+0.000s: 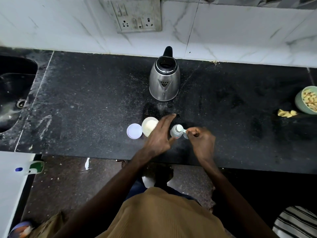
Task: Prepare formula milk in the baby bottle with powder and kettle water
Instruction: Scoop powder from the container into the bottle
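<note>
— Where did the baby bottle [176,133] stand?

— Upright on the black counter [85,100], near its front edge, between the person's two hands. The open powder tin [148,125] was just to its left, and the tin's pale lid [134,131] lay flat beside that. The steel kettle [164,78] stood farther back, lid open, well apart from the bottle.

— And the right hand [203,142]?

— Its fingers were curled and pinched the handle of a small scoop [180,129], with the scoop's bowl right at the bottle's mouth.

— The left hand [158,135]?

— Flat, fingers straight and close together, reaching out over the tin's right edge. The thumb stretched toward the bottle's side. I couldn't tell whether it touched.

— Anything else about?

— A green bowl [306,100] of yellowish pieces at the far right, and a dark sink [15,86] at the left end.
</note>
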